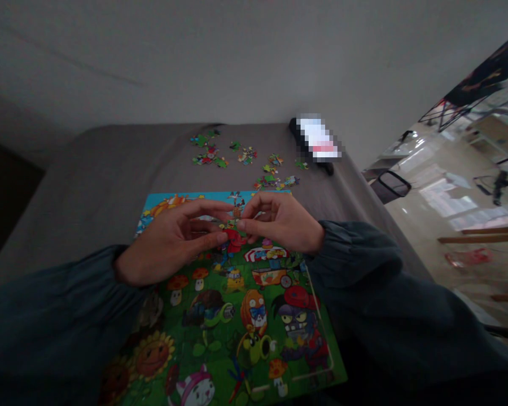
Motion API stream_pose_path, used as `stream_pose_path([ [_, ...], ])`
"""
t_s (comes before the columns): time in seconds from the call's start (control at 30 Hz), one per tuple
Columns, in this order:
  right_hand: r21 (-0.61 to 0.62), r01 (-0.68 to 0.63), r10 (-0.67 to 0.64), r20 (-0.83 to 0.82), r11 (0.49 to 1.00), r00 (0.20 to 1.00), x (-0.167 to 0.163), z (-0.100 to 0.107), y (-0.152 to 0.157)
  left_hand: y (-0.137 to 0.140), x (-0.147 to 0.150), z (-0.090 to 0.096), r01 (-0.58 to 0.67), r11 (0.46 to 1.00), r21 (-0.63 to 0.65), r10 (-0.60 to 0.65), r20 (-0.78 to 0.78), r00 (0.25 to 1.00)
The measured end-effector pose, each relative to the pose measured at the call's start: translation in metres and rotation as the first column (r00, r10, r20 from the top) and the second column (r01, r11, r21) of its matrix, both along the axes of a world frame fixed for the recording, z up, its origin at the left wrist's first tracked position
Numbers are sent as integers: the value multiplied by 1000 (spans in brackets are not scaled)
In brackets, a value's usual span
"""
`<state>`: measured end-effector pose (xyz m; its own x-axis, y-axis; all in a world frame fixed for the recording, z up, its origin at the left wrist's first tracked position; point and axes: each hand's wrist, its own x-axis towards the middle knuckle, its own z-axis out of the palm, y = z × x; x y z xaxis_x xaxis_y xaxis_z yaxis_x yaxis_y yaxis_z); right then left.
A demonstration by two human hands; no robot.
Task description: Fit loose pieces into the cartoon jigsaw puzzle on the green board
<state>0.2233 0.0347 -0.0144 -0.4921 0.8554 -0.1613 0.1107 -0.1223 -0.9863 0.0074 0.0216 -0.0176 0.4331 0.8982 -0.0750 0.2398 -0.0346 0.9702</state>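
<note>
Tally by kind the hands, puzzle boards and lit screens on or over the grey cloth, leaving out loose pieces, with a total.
Hands: 2, the left hand and the right hand
Puzzle board: 1
Lit screen: 1
Total: 4

Puzzle [245,299] green cartoon print with blue top edge, loose pieces [209,154] multicoloured, cloth [110,163] plain grey, sleeves [364,265] dark blue-green.

Green cartoon jigsaw [233,307], blue far edge, loose pieces [248,155] scattered beyond
</note>
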Motion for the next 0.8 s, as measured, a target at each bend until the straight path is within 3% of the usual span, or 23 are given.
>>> stream_pose_path([
  [0.23,25,37,-36,-64,999,997,1,-6,4,1,0,1,-69,995,74,72,-51,996],
  [0.6,-107,-8,-7,-135,994,991,-4,-6,2,-2,0,5,-281,948,148,290,-40,956],
  [0.8,-174,36,-54,-98,984,994,-6,1,-4,-3,0,4,-305,937,169,314,-30,949],
])
